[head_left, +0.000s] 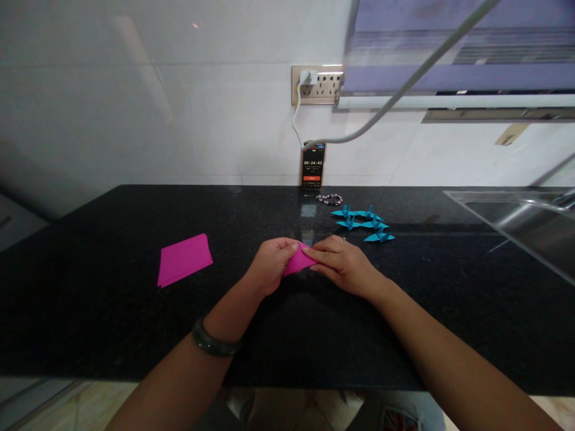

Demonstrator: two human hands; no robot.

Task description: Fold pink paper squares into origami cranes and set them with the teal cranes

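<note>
Both of my hands meet over a small folded piece of pink paper (297, 261) in the middle of the black countertop (90, 323). My left hand (269, 263) pinches its left side with curled fingers. My right hand (344, 263) presses its right side, fingers close together on the paper. Most of the folded piece is hidden under my fingers. A dark bracelet sits on my left wrist.
A stack of pink paper sheets (183, 258) lies to the left. Several blue paper cranes (365, 223) stand behind my right hand, beside a beaded bracelet (329, 199). A phone (312, 166) showing a timer leans against the wall, plugged in. A steel sink (516, 221) is at right.
</note>
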